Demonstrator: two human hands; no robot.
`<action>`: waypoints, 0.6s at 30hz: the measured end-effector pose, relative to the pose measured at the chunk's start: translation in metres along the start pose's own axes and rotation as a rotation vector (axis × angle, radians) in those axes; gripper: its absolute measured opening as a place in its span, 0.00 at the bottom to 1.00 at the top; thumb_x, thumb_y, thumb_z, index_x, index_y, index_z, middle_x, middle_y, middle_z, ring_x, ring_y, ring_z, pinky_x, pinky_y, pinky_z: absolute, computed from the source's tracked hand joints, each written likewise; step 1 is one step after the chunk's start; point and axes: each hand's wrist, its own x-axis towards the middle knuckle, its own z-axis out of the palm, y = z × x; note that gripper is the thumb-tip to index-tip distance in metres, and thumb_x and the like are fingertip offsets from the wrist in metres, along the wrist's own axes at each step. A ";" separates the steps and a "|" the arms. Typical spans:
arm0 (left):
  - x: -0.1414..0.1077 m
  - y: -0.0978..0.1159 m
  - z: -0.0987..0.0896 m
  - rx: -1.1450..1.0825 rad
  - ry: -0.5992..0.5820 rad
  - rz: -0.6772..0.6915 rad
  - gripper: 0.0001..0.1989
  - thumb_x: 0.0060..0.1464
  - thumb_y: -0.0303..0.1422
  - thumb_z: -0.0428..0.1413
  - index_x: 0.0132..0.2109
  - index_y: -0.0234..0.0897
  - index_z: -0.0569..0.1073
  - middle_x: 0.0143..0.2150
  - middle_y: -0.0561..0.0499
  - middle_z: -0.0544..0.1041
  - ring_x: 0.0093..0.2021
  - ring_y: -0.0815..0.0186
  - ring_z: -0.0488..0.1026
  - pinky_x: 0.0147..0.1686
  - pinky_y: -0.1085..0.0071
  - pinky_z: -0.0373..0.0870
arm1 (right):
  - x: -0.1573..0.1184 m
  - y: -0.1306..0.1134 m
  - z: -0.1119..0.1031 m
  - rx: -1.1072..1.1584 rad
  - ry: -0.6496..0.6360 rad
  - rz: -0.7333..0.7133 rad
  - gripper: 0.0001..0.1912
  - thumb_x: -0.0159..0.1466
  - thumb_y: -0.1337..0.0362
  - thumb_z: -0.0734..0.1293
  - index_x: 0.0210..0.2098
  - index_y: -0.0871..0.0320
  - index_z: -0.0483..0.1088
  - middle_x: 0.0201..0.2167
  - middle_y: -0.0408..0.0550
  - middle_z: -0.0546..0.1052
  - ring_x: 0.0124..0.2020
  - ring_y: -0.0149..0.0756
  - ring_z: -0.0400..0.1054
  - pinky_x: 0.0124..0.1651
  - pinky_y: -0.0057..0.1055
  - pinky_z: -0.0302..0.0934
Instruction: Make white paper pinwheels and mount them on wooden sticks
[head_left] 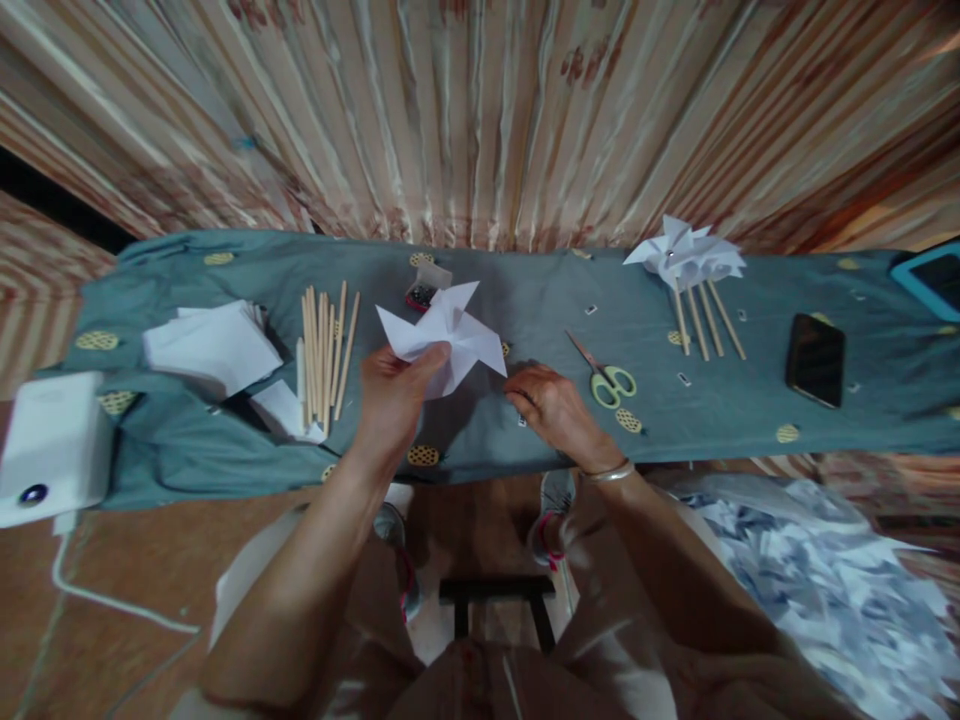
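A white paper pinwheel with folded, pointed blades is pinched in my left hand, the thumb pressed on its face near the middle. No stick shows on it. My right hand is at the pinwheel's right tip, low over the cloth, with its fingers curled together; whatever they may hold is hidden. Behind the pinwheel sits a small open box of dark little pieces, partly covered by a blade. Scissors with light green handles lie right of my right hand.
Left on the cloth-covered table are wooden sticks, white paper sheets and a white device with a cable. To the right lie pinwheels on sticks, a phone and a blue-edged device. A bag of paper pieces stands below.
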 end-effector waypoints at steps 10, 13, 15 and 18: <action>-0.001 0.001 0.002 0.013 0.017 0.012 0.07 0.38 0.33 0.67 0.29 0.37 0.80 0.30 0.52 0.81 0.31 0.66 0.77 0.33 0.72 0.72 | 0.001 -0.001 -0.001 0.023 0.021 0.078 0.08 0.65 0.70 0.64 0.33 0.58 0.74 0.36 0.53 0.80 0.42 0.44 0.72 0.51 0.40 0.64; -0.001 0.002 0.002 0.021 0.018 0.009 0.06 0.38 0.33 0.66 0.28 0.37 0.79 0.29 0.51 0.81 0.32 0.65 0.77 0.34 0.71 0.73 | 0.001 0.001 0.003 0.153 0.053 0.111 0.05 0.63 0.69 0.67 0.32 0.56 0.76 0.44 0.52 0.79 0.49 0.44 0.72 0.56 0.42 0.63; -0.001 0.002 0.002 0.013 0.019 0.006 0.06 0.38 0.32 0.67 0.28 0.38 0.79 0.29 0.51 0.81 0.32 0.65 0.77 0.34 0.71 0.73 | 0.001 0.002 0.006 0.207 0.063 0.135 0.04 0.61 0.69 0.68 0.32 0.55 0.77 0.51 0.52 0.77 0.54 0.45 0.70 0.59 0.44 0.61; 0.000 0.003 0.003 0.002 0.025 0.005 0.06 0.37 0.31 0.67 0.27 0.38 0.79 0.29 0.51 0.82 0.32 0.64 0.77 0.33 0.71 0.74 | -0.001 0.005 0.010 0.208 0.059 0.161 0.05 0.59 0.70 0.69 0.32 0.55 0.78 0.58 0.52 0.73 0.57 0.46 0.68 0.61 0.46 0.60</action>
